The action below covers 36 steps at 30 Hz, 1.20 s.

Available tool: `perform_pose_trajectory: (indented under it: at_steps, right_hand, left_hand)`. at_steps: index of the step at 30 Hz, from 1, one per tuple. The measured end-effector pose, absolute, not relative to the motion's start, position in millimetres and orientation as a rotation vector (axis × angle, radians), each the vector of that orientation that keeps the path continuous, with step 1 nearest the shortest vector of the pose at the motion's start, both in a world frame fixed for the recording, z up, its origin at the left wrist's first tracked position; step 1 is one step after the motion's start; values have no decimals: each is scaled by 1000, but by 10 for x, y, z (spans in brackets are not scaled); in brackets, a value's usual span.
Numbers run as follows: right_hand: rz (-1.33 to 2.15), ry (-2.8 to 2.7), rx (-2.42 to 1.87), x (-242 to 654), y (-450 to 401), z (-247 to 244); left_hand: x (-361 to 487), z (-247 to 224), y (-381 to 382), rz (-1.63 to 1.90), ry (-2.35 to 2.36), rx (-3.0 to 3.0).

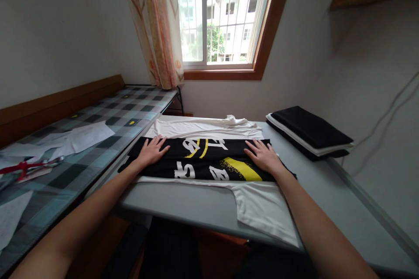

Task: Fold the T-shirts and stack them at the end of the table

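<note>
A black T-shirt with white lettering and a yellow stripe lies folded into a long strip across the table. Beneath it a white T-shirt is spread out, one sleeve reaching toward the near table edge and more cloth showing behind the black strip. My left hand rests flat on the left end of the black T-shirt, fingers spread. On the right end lies my right hand, also flat with fingers apart. Neither hand grips the cloth.
A stack of folded black and white clothes sits at the table's right back. The grey table adjoins a bed with a checked cover, where papers and a red-handled item lie. A window and a curtain are ahead.
</note>
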State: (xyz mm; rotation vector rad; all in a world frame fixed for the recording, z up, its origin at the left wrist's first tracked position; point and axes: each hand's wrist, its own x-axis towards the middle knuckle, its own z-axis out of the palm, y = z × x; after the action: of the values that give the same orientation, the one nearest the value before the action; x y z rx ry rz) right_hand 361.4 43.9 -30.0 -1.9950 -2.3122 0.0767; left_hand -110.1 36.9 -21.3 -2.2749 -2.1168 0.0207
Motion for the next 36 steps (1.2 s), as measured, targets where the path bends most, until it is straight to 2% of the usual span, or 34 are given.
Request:
perform_pose_trajectory:
  at_steps: [10, 17, 23, 28, 36]
  right_hand:
    - [29, -2325, -1951, 3648, 457, -327]
    - [-2, -2269, -1849, 3683, 466, -344]
    - [-75, -1950, -1859, 3951, 464, -302]
    - [-87, -1815, -1896, 4124, 508, -357]
    - [-73, -1843, -1848, 4109, 550, -399]
  left_hand:
    - [-1661, -47, 363, 181, -1993, -2321]
    - [-1819, -132, 294, 121, -1997, -2344]
    - [-1784, -21, 77, -31, -1923, -2219]
    - [-1779, 239, -63, -172, -2137, -2007]
    - [-1795, 295, -62, -19, -2368, -1857]
